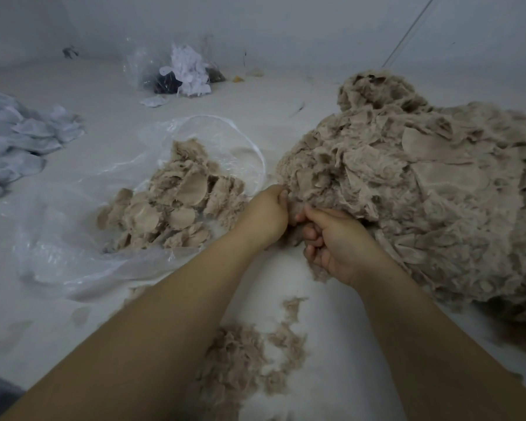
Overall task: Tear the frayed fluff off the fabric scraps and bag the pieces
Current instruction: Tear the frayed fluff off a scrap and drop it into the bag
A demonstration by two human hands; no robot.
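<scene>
both hands are curled into beige fabric at the near left edge of the big scrap heap: the left hand (268, 212) grips a tuft there, fingers tucked into the fluff, and the right hand (331, 238) just beside it holds a wad of the same stuff in bent fingers, touching the left hand.

the heap of fabric scraps (422, 183) fills the right side, frayed and fuzzy all over. left of it a clear plastic bag (73, 250) lies open and flat on the white surface (110, 110), with cleaned pieces (170, 205) piled on its far right part. at the far left edge sits crumpled pale cloth (16, 138). a second clear bag (176, 68) of white and dark bits stands far back. loose torn fluff (243, 354) lies near, between the forearms.
</scene>
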